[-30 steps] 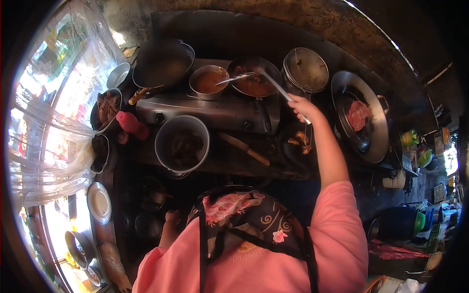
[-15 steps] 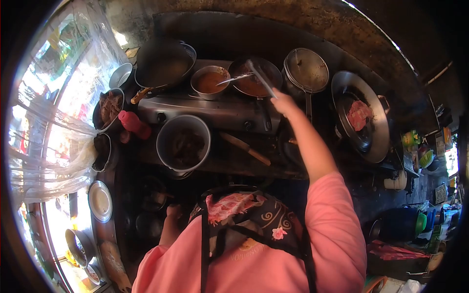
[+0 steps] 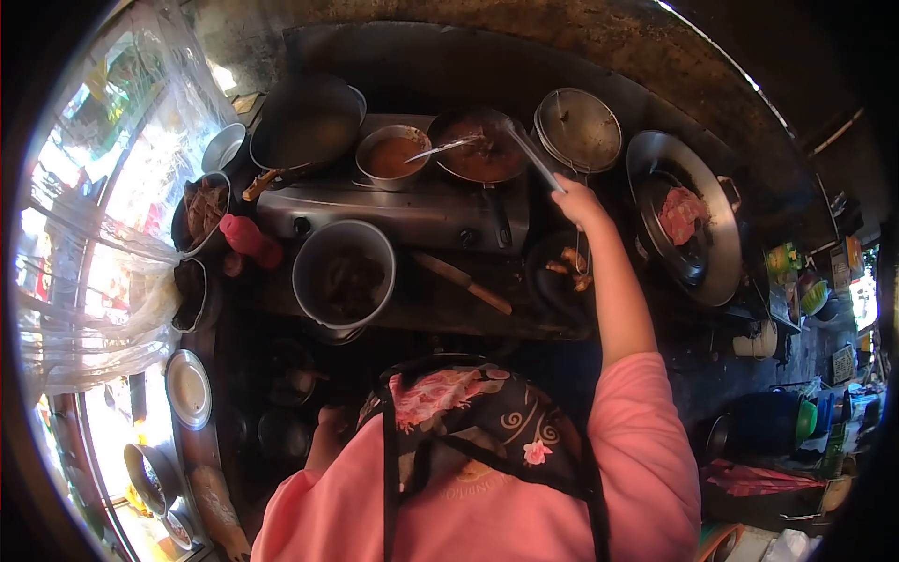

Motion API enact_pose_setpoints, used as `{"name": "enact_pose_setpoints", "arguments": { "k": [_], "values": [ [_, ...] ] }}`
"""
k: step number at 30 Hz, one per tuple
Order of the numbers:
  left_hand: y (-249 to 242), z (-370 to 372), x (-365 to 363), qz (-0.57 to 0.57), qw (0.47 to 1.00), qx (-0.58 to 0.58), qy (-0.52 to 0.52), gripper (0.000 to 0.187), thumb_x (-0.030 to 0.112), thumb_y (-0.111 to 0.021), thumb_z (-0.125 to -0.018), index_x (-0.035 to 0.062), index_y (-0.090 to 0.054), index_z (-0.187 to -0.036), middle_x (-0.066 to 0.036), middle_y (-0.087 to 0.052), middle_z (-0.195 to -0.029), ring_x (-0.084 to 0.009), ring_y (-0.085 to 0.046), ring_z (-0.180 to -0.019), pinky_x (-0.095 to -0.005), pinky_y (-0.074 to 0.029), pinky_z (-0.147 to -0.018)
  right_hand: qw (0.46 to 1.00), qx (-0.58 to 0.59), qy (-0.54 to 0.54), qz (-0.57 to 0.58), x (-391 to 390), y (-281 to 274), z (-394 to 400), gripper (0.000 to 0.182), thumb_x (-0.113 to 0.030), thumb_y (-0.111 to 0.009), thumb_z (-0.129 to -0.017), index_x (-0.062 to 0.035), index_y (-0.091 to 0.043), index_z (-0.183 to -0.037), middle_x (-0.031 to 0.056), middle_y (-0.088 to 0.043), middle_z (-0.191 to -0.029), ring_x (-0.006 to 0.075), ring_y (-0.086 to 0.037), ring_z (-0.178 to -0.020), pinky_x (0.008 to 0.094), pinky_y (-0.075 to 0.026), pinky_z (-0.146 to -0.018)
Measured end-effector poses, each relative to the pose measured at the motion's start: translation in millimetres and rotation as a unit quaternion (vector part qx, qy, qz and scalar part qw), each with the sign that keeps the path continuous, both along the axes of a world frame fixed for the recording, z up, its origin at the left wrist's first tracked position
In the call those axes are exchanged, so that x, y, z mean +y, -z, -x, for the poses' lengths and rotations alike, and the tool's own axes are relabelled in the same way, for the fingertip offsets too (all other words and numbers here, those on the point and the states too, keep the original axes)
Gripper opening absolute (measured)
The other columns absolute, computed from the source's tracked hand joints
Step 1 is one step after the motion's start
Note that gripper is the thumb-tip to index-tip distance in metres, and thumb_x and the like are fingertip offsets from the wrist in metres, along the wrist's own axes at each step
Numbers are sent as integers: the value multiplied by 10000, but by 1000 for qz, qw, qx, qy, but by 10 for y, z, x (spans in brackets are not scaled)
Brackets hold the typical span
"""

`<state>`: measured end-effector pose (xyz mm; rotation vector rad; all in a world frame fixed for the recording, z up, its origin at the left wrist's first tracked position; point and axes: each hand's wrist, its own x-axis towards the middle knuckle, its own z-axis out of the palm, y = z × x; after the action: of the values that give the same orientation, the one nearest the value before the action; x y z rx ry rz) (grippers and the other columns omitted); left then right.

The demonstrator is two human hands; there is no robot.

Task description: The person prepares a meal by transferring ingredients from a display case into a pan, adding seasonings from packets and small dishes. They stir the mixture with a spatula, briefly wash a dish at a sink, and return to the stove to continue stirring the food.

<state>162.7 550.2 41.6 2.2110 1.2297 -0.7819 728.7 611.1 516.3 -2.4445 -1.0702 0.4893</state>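
My right hand (image 3: 579, 201) is closed round long metal tongs (image 3: 536, 159), their far end over the right edge of a black frying pan (image 3: 494, 178). Reddish-brown sauce (image 3: 473, 167) and darker pieces fill the pan. A slim silver utensil (image 3: 440, 149) reaches from the pan across to a small pot (image 3: 368, 176) of orange-brown sauce. Low beside my body, my left hand (image 3: 330, 418) is in shadow, its fingers hidden.
A grey pot (image 3: 298, 281) with dark contents and a wooden-handled knife (image 3: 464, 282) are nearer me. Strainers (image 3: 579, 126) and a wok (image 3: 728, 234) holding raw-looking meat (image 3: 684, 214) stand right. A red bottle (image 3: 250, 241) stands left; fried pieces (image 3: 573, 269) lie under my forearm.
My right hand has moved right and slightly nearer with the tongs, whose end has swung from over the pan's middle to its right edge. My left hand stays low.
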Motion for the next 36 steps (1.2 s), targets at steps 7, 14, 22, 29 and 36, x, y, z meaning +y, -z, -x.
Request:
{"name": "enact_pose_setpoints", "arguments": {
  "k": [7,14,22,29,36],
  "values": [
    [92,-50,145,-77,997,-6,18,225,292,-540,-825,141,-664,-937,-56,-664,-951,-228,-628,-934,-340,-506,-783,976,-186,-110,24,-161,-89,232,445,-304,-600,-823,-337,-509,-1257,146,-633,-1022,268,-588,-976,349,-437,-846],
    [184,-128,126,-56,997,-5,52,209,283,-552,-819,151,-660,-941,-45,-661,-961,-218,-632,-915,-350,-515,-755,974,-198,-99,57,-98,196,330,448,-304,-599,-816,-308,-512,-1256,133,-594,-1133,300,-557,-1061,390,-434,-900],
    [227,23,-12,-14,998,-29,47,205,237,-645,-731,132,-679,-903,-94,-661,-967,-241,-642,-914,-353,-523,-753,998,30,-20,-42,-91,50,18,450,-249,-557,-869,-256,-471,-1310,58,-562,-689,139,-471,-490,313,-391,-423],
    [280,-7,189,-84,995,-44,45,213,230,-687,-677,107,-686,-851,-105,-676,-891,-262,-652,-875,-371,-534,-740,971,-168,-150,-87,634,485,-72,461,-255,-564,-847,-271,-474,-1298,127,-649,-966,238,-636,-843,344,-490,-709],
    [194,-122,327,21,954,-140,-263,258,240,-667,-712,95,-667,-925,-102,-677,-882,-264,-654,-859,-368,-537,-730,961,-241,-92,96,406,31,260,477,-314,-583,-816,-295,-483,-1281,113,-570,-1177,315,-528,-1096,386,-426,-918]
  ]
}}
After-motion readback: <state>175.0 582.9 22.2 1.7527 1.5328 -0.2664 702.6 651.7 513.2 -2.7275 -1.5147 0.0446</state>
